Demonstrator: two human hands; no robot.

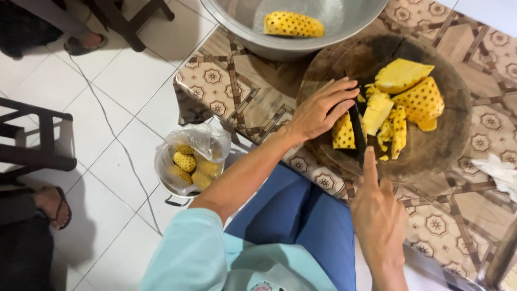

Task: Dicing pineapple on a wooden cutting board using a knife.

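A round dark wooden cutting board (441, 145) lies on a patterned table and carries several yellow pineapple pieces (412, 94). My left hand (318, 110) rests on a pineapple chunk (342, 134) at the board's near-left side, fingers stretched over it. My right hand (377, 221) grips a dark-bladed knife (357, 132), index finger extended along its spine; the blade stands in the fruit right beside the held chunk.
A big metal bowl (350, 21) holding one peeled pineapple (293, 24) stands beyond the board. On the tiled floor a bag-lined pot (188, 159) holds peeled pineapples. White cloth (501, 172) lies at the table's right. Dark chairs, a thin cable and other people's sandalled feet are at the left.
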